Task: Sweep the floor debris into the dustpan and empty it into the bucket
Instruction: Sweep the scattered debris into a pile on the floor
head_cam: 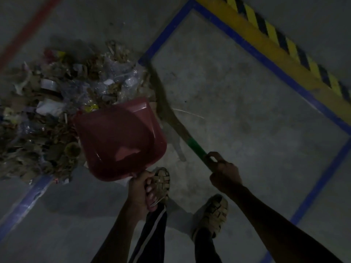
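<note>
- The left hand (141,188) curled its fingers round the handle of the red plastic dustpan (119,141), whose mouth pointed away from them toward the mixed heap of leaves, paper and plastic debris (57,99), probably to catch it.
- The right hand (223,172) gripped the green-banded broom handle (195,147); its bristles (161,99) lay beyond the fingers, beside the heap.
- No bucket was in view.
</note>
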Available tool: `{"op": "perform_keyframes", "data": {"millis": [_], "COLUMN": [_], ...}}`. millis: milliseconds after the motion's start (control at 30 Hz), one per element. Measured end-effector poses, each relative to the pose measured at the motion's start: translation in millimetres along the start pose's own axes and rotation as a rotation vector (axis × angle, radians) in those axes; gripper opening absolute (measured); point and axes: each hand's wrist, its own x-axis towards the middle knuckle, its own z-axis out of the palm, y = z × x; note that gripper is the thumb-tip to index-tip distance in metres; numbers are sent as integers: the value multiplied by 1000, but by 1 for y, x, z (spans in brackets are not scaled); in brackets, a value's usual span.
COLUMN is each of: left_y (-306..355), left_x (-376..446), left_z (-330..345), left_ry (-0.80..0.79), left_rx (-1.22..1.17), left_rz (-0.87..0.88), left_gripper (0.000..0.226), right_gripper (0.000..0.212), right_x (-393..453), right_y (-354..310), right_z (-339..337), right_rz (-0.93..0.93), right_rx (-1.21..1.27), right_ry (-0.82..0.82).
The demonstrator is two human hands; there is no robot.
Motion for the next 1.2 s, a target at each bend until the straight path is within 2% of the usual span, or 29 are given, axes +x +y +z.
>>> {"op": "perform_keyframes", "data": {"millis": [67, 233, 400, 567, 667, 767, 967, 1100, 1200], "left_y": [-2, -6, -13, -27, -37, -47, -68, -81, -90], "left_x": [-1, -3, -4, -6, -6, -9, -20, -22, -22], "left_z": [2, 6, 13, 15, 12, 8, 12, 13, 9], "left_ry": [-12, -29, -48, -57, -39, -47, -75, -92, -73], "left_rx": [-14, -13, -33, 5, 43, 72, 66, 94, 125], "left_rz": [-6, -8, -27, -6, 19, 34, 75, 94, 101], "left_gripper": [39, 40, 39, 43, 43, 44, 44, 48, 51], "right_gripper": [67, 69, 67, 65, 62, 57, 62, 67, 70], "right_x": [0, -25, -53, -79, -93, -101, -98, -99, -109], "right_y": [-4, 3, 37, 62, 68, 65, 53, 52, 56], "right_z": [2, -2, 2, 18, 31, 44, 47, 41, 40], "right_rz": [-69, -72, -19, 124, 244, 299, 159, 40, 18], "right_rx": [-50, 29, 84, 88, 101, 75, 103, 185, 253], "right_ry": [32, 161, 258, 321, 273, 122, 23, 81, 165]}}
